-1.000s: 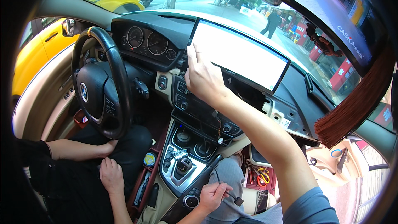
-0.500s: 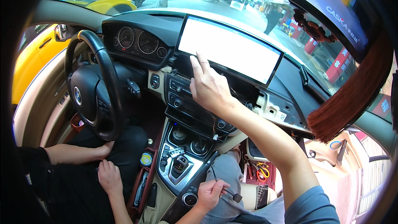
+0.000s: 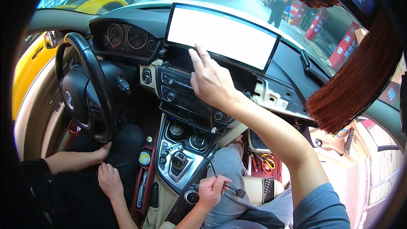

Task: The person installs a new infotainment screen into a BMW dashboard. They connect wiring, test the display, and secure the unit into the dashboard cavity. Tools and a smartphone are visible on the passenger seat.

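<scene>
My right hand (image 3: 212, 76) reaches up to the wide dash-mounted screen (image 3: 224, 34), which is lit nearly all white. Its first two fingers are stretched out at the screen's lower left edge. Whether a fingertip touches the glass I cannot tell. Lower down, over the grey-trousered leg (image 3: 224, 163), my left hand (image 3: 212, 191) is closed on a thin black cable (image 3: 213, 169). A small black plug (image 3: 241, 193) hangs from the cable beside the fingers. Below the screen sits the radio and climate panel (image 3: 174, 87), partly covered by my right forearm.
Another person's hands (image 3: 111, 181) rest at the driver's seat, below the steering wheel (image 3: 95, 85). The gear lever (image 3: 179, 160) stands in the centre console. Yellow-handled tools (image 3: 268, 161) lie in the footwell. An opened dash section (image 3: 271, 95) and brown hanging tassel (image 3: 356, 89) are at right.
The whole scene has shifted left and up in the picture. My right hand has slid slightly right along the screen's lower edge. My left hand keeps hold of the cable.
</scene>
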Action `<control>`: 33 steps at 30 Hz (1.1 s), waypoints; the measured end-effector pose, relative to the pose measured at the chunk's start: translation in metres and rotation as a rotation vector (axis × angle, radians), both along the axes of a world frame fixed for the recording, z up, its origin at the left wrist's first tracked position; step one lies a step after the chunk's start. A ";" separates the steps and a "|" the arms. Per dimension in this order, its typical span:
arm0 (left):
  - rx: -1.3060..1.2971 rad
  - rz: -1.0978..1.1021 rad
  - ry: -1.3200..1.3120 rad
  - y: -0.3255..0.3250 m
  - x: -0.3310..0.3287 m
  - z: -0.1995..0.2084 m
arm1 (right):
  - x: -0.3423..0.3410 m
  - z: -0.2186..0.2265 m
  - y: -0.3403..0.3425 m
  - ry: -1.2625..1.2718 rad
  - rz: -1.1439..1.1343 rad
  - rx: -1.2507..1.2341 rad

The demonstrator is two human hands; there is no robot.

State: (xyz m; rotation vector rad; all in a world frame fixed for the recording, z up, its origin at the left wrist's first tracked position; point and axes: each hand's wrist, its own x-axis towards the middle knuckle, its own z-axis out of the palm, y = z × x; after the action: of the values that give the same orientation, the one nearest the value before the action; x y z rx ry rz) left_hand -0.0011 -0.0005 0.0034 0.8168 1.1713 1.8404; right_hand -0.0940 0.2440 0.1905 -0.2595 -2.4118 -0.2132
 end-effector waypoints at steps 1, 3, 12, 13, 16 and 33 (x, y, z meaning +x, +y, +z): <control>-0.014 0.001 0.014 0.000 0.000 0.000 | 0.000 0.000 0.000 -0.001 -0.002 -0.007; -0.018 0.009 0.020 0.001 0.001 -0.001 | 0.001 0.000 0.000 -0.016 -0.018 -0.022; -0.024 -0.028 -0.016 0.000 0.000 -0.003 | -0.002 -0.001 0.001 -0.008 -0.013 0.009; -0.028 -0.027 -0.015 0.000 0.000 -0.003 | -0.003 -0.001 0.001 -0.007 -0.013 0.011; -0.036 -0.023 -0.017 0.000 0.001 -0.002 | -0.005 -0.001 0.001 -0.006 -0.021 0.045; -0.025 0.011 0.011 0.001 0.001 0.000 | 0.019 -0.009 0.004 0.014 0.001 0.059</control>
State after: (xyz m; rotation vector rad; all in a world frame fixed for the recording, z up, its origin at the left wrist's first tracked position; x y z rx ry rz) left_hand 0.0001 0.0007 0.0031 0.8080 1.2060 1.8289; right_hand -0.0754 0.2477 0.1819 -0.2319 -2.3874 -0.2808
